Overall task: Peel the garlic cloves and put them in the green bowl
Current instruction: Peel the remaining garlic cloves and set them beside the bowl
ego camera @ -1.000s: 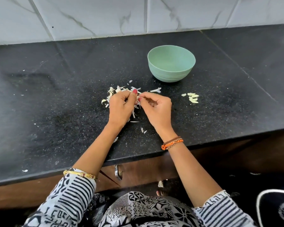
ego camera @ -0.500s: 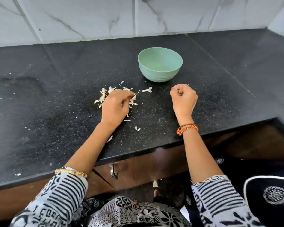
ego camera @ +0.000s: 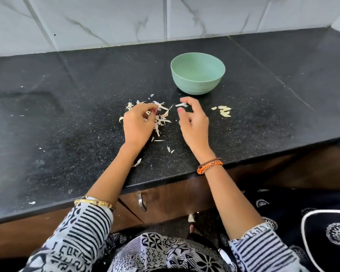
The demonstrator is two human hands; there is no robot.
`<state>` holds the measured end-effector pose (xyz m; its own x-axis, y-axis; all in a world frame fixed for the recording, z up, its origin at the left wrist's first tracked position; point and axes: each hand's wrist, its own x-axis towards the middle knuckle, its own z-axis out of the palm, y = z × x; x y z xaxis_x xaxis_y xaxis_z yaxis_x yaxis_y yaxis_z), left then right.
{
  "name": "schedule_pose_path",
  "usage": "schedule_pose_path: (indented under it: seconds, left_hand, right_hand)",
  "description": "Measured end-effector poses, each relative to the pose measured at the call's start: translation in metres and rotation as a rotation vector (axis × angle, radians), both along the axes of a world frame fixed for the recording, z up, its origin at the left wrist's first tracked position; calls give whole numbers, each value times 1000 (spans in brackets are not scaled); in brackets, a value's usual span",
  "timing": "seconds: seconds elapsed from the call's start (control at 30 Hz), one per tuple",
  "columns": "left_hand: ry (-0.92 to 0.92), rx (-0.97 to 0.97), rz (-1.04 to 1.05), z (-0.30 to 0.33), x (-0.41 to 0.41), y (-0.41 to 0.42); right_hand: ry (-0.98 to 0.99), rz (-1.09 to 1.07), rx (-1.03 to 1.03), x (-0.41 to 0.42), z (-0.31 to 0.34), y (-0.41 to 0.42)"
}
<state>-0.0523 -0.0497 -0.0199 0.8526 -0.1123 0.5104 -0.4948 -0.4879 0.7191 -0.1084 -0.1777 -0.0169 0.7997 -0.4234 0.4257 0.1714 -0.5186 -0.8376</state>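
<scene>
A second ago both hands met over the skins, working one clove between them; half a second ago the right hand had swung out to the right as a closed fist, next to the small group of pieces there. Now the right hand (ego camera: 192, 122) is back near the middle, fingers loosely curled and apart, with a pale sliver just past its fingertips. Whether it touches or holds that sliver cannot be told from this view.

The left hand (ego camera: 137, 122) rests over the skins (ego camera: 161, 118), fingers curled down into them; it may be pinching a clove, but its fingers hide this.

That trip to the right suggests a finished clove was set with the pieces (ego camera: 224, 111) on the counter (ego camera: 67, 114), not in the bowl (ego camera: 197, 75), whose visible inside looks empty (the near wall hides part of the floor). So the peeled cloves, if that is what those pieces are, still need moving into it.

The bowl stands just beyond the hands, away from the counter's front edge. Open counter lies to the left and right, and the back wall is well behind the bowl.
</scene>
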Motion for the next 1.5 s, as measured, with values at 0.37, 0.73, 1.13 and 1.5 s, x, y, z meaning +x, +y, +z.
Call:
schedule_pose_path:
  seconds: [0.37, 0.73, 1.13, 1.5]
  left_hand:
    - [-48, 88, -31, 0, -2, 1]
    - [47, 135, -36, 2, -5, 1]
    - [53, 188, -54, 2, -3, -2]
    - [143, -22, 58, 5, -8, 4]
  right_hand:
    - [176, 49, -70, 0, 5, -2]
    - [134, 28, 26, -3, 2, -2]
    - [148, -435, -240, 4, 8, -59]
    - [24, -271, -375, 3, 1, -41]
